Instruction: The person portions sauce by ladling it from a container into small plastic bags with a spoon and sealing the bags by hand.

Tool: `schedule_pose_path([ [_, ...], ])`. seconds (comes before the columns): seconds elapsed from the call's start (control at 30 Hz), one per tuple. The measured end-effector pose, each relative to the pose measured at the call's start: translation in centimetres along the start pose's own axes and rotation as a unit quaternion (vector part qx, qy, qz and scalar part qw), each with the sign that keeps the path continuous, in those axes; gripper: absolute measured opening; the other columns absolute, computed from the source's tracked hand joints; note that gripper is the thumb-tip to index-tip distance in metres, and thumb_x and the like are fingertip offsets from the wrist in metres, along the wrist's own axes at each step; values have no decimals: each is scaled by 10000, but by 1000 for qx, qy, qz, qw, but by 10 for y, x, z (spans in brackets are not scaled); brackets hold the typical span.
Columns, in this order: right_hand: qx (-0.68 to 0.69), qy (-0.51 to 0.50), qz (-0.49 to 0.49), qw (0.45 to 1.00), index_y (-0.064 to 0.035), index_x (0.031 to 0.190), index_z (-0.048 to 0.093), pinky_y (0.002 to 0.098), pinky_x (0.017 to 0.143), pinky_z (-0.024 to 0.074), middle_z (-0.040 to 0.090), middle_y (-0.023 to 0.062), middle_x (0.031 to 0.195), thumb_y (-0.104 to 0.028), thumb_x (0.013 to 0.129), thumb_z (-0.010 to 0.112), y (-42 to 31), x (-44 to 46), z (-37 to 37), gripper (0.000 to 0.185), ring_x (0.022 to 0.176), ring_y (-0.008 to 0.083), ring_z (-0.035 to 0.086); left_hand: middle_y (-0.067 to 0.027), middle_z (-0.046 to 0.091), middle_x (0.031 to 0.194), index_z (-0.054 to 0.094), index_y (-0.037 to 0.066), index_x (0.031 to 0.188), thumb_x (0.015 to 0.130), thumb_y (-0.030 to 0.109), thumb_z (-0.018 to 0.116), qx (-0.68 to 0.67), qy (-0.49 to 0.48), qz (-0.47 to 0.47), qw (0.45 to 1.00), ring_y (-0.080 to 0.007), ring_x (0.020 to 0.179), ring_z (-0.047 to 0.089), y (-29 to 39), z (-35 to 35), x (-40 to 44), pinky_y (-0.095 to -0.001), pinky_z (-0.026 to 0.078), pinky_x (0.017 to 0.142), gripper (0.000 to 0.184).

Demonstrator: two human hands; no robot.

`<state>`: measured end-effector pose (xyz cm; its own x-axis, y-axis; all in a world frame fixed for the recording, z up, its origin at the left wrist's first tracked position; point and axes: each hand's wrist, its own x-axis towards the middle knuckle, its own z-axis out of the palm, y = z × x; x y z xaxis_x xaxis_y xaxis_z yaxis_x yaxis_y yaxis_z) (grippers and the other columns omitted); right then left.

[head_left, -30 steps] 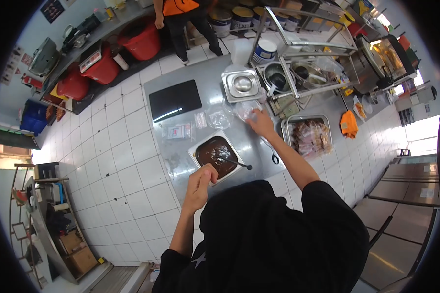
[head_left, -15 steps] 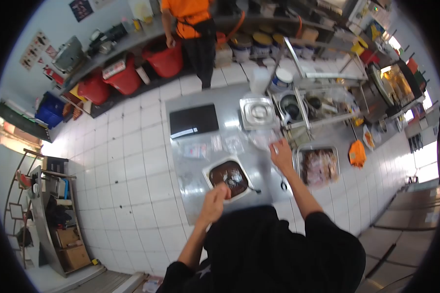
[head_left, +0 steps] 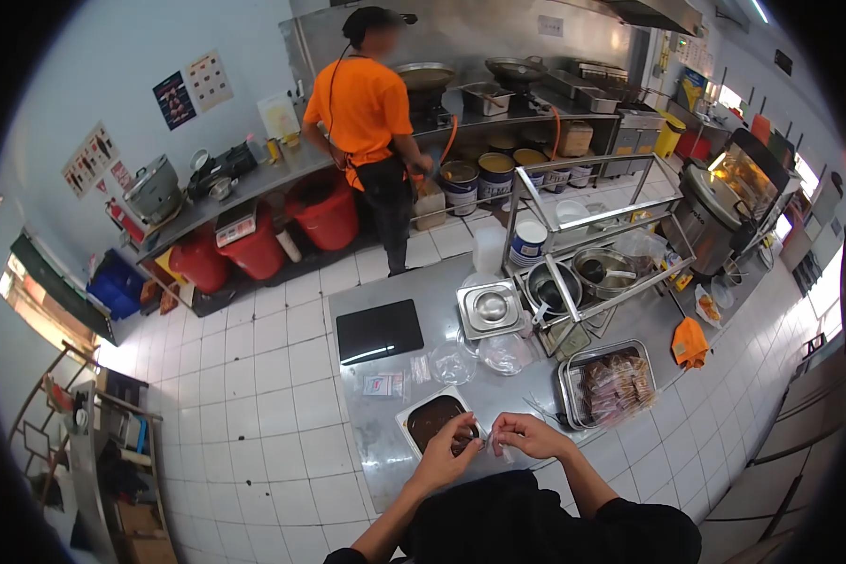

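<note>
Fingers [head_left: 500, 425] of R hand [head_left: 532, 438] pinch thin clear plastic [head_left: 497, 448] just beside the sauce tray [head_left: 407, 430] on worktop [head_left: 385, 472]. L hand [head_left: 439, 455] is half-curled nr. it; I cannot tell if it grips sth.

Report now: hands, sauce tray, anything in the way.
Left hand at sauce tray, right hand close beside. Whether either holds anything, unclear. Left hand hides part of tray.
</note>
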<state>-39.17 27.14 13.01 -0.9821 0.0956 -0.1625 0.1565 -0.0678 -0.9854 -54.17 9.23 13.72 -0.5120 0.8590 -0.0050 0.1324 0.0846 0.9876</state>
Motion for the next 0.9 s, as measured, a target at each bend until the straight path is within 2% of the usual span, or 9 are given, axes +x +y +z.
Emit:
schedule_pose_path([
  [0.03, 23, -4, 2, 1000, -31, 1082, 560, 285, 811, 491, 684, 27, 893, -152, 1061, 534, 1, -2, 1, 126, 853, 110, 638, -63, 725, 1036, 679, 11, 1142, 993, 149, 657, -69, -59, -46, 995, -115, 975, 661, -12, -2, 2, -283, 525, 853, 205],
  [0.13, 14, 20, 12, 1000, -47, 1113, 568, 271, 765, 476, 637, 7, 866, -180, 1061, 541, 8, -6, 5, 146, 812, 92, 600, -42, 707, 1045, 670, 15, 1153, 999, 156, 661, -136, -160, -101, 972, -104, 972, 648, -33, -6, 0, -279, 521, 862, 209],
  [0.3, 38, 75, -10, 996, -49, 1160, 565, 260, 728, 468, 612, -2, 857, -163, 1056, 550, 17, -5, 12, 155, 791, 86, 578, -22, 700, 999, 681, 8, 1087, 998, 142, 666, -151, -116, -87, 978, -88, 933, 643, -34, 3, -8, -260, 511, 868, 161],
  [0.4, 112, 112, 0, 987, -20, 1152, 568, 260, 752, 488, 617, 18, 867, -141, 1042, 584, 18, -2, 18, 165, 796, 88, 596, -17, 703, 982, 684, -4, 1059, 989, 103, 672, -147, -81, -104, 980, -79, 924, 643, -36, 4, -13, -245, 510, 868, 129],
  [0.5, 65, 129, -20, 989, -22, 1184, 571, 252, 757, 490, 616, 13, 870, -150, 1019, 624, 4, -5, 27, 216, 794, 91, 596, -18, 710, 971, 690, -2, 1035, 982, 96, 680, -152, -45, -112, 981, -76, 917, 644, -41, 5, -16, -239, 510, 853, 111],
  [0.6, -39, 164, 15, 986, -22, 1161, 590, 260, 755, 501, 629, 27, 899, -142, 991, 658, 26, 1, 22, 219, 807, 105, 603, -18, 711, 958, 692, 1, 1019, 977, 96, 688, -177, -46, -110, 977, -72, 903, 641, -42, -3, -17, -232, 508, 832, 104],
  [0.7, -126, 299, -38, 945, -44, 1125, 598, 283, 723, 519, 673, 61, 935, -198, 928, 734, 11, 5, 33, 285, 798, 161, 646, -11, 704, 938, 685, 5, 1003, 975, 103, 694, -169, -43, -97, 980, -65, 874, 637, -45, -3, -18, -226, 509, 810, 102],
  [0.8, -336, 431, -218, 808, -61, 1087, 611, 312, 681, 530, 678, 90, 950, -211, 869, 777, -3, 9, 46, 313, 785, 202, 662, -2, 693, 911, 675, 7, 985, 973, 110, 697, -156, -17, -86, 984, -58, 850, 635, -50, -1, -21, -220, 514, 787, 106],
  [0.9, -288, 259, -134, 912, -73, 1092, 606, 325, 657, 532, 681, 88, 930, -222, 847, 786, -18, -5, 61, 338, 738, 226, 658, -3, 686, 901, 671, 10, 971, 967, 105, 702, -157, 4, -79, 984, -65, 856, 636, -44, 4, -21, -228, 518, 790, 100],
])
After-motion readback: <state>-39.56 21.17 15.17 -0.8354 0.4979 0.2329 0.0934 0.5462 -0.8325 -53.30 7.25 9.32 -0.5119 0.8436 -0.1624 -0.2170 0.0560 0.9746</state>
